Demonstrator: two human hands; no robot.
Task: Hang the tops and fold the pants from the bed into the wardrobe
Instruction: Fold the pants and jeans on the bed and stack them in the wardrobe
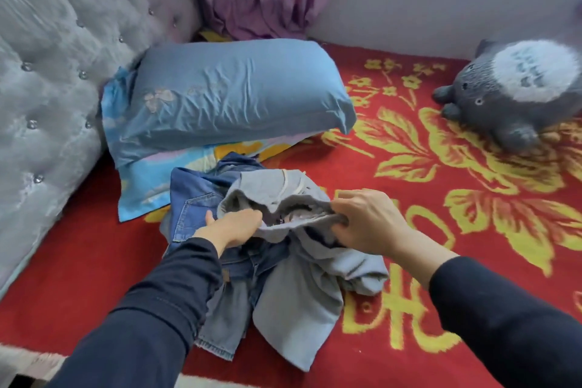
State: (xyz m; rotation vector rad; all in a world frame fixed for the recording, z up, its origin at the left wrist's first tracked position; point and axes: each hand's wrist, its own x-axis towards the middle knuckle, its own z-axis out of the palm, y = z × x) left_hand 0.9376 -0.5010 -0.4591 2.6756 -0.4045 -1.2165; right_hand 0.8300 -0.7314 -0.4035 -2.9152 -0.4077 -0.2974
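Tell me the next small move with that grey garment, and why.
Probably lift the grey garment straight up, clear of the jeans. The left hand and right hand each grip its open edge, while the rest lies crumpled across the jeans on the red blanket; raising it should let it hang free.

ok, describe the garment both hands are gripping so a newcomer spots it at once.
On the red blanket with yellow flowers, look just in front of the blue pillow. The pale grey fleecy sweatshirt lies there, gripped at its opening by the left hand and right hand; it is the soft, pale piece draped over dark blue denim jeans.
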